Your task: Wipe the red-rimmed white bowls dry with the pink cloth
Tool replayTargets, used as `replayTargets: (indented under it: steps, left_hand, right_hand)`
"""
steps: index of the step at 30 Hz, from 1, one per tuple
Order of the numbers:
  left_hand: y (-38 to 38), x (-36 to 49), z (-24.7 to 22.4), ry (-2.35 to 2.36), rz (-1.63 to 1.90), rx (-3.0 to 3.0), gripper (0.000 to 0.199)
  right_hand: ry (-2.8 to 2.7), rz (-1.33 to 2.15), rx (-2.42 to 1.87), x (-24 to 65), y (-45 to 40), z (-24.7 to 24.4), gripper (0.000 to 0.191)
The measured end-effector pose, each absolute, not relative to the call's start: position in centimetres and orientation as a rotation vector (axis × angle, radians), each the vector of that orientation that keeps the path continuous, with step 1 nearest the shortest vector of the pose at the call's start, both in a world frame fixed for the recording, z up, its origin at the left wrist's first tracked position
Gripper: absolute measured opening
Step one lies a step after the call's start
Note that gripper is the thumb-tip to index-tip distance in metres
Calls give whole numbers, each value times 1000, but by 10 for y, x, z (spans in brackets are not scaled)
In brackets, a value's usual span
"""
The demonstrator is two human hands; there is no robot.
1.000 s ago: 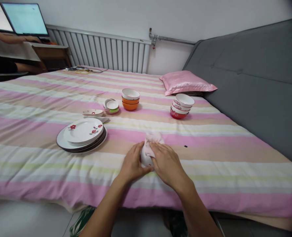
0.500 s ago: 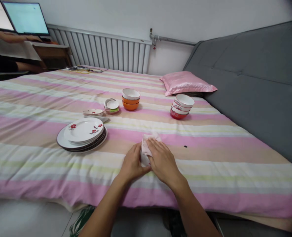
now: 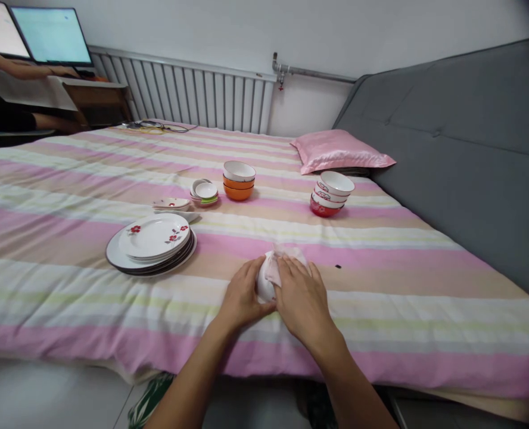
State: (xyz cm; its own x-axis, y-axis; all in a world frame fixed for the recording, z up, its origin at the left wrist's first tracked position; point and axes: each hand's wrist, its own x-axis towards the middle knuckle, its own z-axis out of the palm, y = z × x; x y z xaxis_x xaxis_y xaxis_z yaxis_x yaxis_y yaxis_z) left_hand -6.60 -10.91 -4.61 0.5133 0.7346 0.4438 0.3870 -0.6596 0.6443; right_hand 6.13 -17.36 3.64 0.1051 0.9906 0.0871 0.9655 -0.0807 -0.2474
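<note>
Both hands are on the job just in from the bed's (image 3: 273,351) near edge, roughly midway along it. Left hand (image 3: 241,295) is curled around the left side of a small white dish (image 3: 264,289), thumb hooked along the near side. Right hand (image 3: 302,298) lies palm down over a pale pink cloth (image 3: 272,270), fingers close together, laying it on the dish. Can't tell if it's pinching a fold or just pressing.

Looks like wiping to me. If so, I'd let the left do all the bracing, because a mattress gives and a light dish could tip or skid. Keep cloth between fingertips and glaze, go easy on the pressure, and turn the dish so the bit under the left fingers gets done too.

Pose seems decent: forearms reach in over the near edge and angle toward each other, wrists low, hands nearly meeting at the thumbs.
</note>
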Motion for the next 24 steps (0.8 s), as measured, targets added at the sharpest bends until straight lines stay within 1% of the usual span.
replayTargets:
  steps: [9, 14, 19, 24]
  left_hand:
    - [-109, -67, -51, 931, 1008, 2303, 87]
    - [-108, -65, -51, 937, 1013, 2291, 86]
    - [-110, -64, -49, 943, 1018, 2275, 84]
    - [-110, -64, -48, 948, 1016, 2283, 80]
  right_hand:
    - [-2012, 191, -1950, 69, -184, 39, 48]
    - [-2067, 242, -1868, 72, -182, 36, 52]
    - [-2083, 223, -1907, 68, -178, 30, 58]
    - [-2027, 187, -1950, 61, -172, 25, 56]
